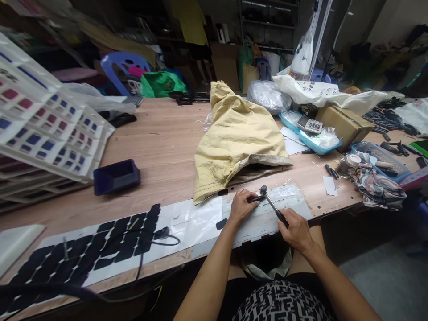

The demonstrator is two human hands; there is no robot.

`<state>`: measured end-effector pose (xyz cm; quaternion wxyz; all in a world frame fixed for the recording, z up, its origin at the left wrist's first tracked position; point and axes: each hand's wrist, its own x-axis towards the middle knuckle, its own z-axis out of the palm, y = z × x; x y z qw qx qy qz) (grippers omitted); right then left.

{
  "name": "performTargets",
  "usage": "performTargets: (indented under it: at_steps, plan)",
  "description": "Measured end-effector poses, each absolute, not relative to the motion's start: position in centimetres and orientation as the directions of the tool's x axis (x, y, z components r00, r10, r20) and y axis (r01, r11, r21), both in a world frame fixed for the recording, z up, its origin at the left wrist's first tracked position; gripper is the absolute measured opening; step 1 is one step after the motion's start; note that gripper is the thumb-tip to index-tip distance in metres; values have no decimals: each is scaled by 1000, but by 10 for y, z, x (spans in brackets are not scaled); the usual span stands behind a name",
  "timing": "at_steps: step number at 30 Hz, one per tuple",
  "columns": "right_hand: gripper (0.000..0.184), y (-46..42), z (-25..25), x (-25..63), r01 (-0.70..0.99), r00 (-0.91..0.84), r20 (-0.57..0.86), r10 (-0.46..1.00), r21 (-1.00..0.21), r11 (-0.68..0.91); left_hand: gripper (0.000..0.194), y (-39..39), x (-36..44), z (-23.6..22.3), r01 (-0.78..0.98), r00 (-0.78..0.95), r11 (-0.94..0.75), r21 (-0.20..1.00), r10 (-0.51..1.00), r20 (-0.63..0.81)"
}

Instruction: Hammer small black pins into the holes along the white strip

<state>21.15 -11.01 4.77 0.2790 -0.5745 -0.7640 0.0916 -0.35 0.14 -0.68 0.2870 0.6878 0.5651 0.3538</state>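
My right hand (297,229) is closed around the dark handle of a small hammer (274,208). The hammer's round metal head is close to my left hand (244,205), at the tip of a slim black piece (256,199). My left fingers pinch that black piece against a grey-white board (281,200) at the table's front edge; its exact kind is not clear. Whether the hammer head touches it, I cannot tell. Beside my left wrist lies a black rounded patch (221,224). Behind my hands sits a yellow sack (240,138), its dark mouth facing me.
A white sheet with rows of black patches (123,236) lies left, crossed by a black cable (140,258). Further back are a purple tray (117,177) and a white plastic crate (50,120). To the right stand a blue basket (329,149), a calculator (310,124) and a patterned cloth (377,187).
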Motion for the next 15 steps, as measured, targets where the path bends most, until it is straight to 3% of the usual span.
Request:
performTargets:
  at_steps: [5,9,11,15]
  plan:
    - [24,-102,45,220,831,-157,285,946,-479,283,15,2,-5,-7,586,124,-204,785,979,161]
    - [25,-76,37,238,758,7,334,942,-616,213,14,1,-6,-8,592,134,-211,778,978,162]
    - [24,-63,30,249,661,82,290,953,-732,166,14,1,-6,-8,587,140,-210,782,977,158]
    - [28,-52,18,262,593,122,247,961,-795,128,15,-3,-8,0,562,168,-235,793,971,169]
